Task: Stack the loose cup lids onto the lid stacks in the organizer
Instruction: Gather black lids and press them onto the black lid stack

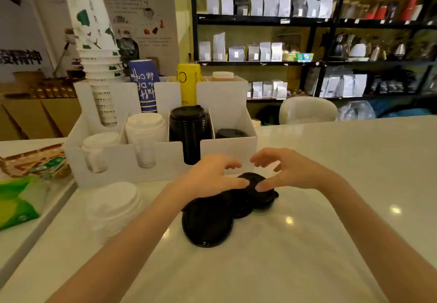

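- Pale, glossy stone counter: runs beneath both forearms and extends well beyond the right hand.
- White plastic compartmented organizer: stands on the counter just beyond both hands, its front wall close to the fingertips.
- Tall stack of white paper cups with green print: rises from the organizer's rear section, far beyond and to the left of the left hand.
- Stack of black plastic lids: fills the organizer compartment straight beyond the left hand; a lower black stack sits in the compartment beyond the gap between the hands.
- Stacks of white plastic lids: occupy the compartments further left of the left hand.
- Loose pile of white lids: rests on the counter beside the left forearm.
- Loose black plastic cup lids: lie overlapping on the counter directly beneath and just short of both hands, outside the organizer.
- Left hand: fingers spread, palm down, thumb on the farthest black lid.
- Right hand: fingers curved and apart, thumb at that same lid; whether it actually grips cannot be told.
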The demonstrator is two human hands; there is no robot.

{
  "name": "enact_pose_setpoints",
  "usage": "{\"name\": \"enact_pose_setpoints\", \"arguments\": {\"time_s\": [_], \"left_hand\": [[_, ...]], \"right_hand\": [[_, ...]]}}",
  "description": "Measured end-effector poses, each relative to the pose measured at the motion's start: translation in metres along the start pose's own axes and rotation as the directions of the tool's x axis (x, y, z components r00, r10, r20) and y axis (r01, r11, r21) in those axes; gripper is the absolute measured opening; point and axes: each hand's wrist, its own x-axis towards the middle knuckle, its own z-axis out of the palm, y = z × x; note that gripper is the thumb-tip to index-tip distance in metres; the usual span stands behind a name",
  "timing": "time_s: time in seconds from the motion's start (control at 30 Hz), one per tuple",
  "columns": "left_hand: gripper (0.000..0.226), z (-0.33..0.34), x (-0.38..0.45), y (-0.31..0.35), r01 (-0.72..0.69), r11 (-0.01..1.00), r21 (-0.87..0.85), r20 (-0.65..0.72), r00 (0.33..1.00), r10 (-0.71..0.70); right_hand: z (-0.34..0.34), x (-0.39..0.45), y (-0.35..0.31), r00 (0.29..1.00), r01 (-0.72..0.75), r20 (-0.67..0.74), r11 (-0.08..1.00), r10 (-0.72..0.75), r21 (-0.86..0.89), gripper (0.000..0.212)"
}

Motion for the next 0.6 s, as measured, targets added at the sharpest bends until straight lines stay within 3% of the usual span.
{"name": "enact_pose_setpoints", "arguments": {"time_s": [0.13,0.23,0.3,0.43,0.6], "left_hand": [[0.069,0.019,0.005,0.004,0.061,0.987,0.147,0.109,0.991,-0.077],[0.068,0.027,0.009,0.002,0.078,0.987,0.142,0.125,0.987,-0.097],[0.065,0.029,0.011,0.001,0.069,0.988,0.139,0.097,0.992,-0.083],[0.062,0.033,0.014,0.000,0.072,0.992,0.103,0.080,0.994,-0.080],[0.064,0.031,0.015,0.001,0.069,0.996,0.056,0.048,0.996,-0.072]], "right_hand": [[0.014,-0.001,0.014,0.995,-0.100,0.022,0.995,0.099,0.026,0.081],[0.023,-0.001,0.033,0.990,-0.137,0.034,0.989,0.135,0.063,0.090],[0.026,-0.003,0.038,0.990,-0.138,0.039,0.984,0.135,0.116,0.088],[0.028,-0.004,0.040,0.993,-0.115,0.036,0.968,0.109,0.221,0.065],[0.024,-0.005,0.036,0.993,-0.115,-0.008,0.962,0.121,0.246,0.070]]}}
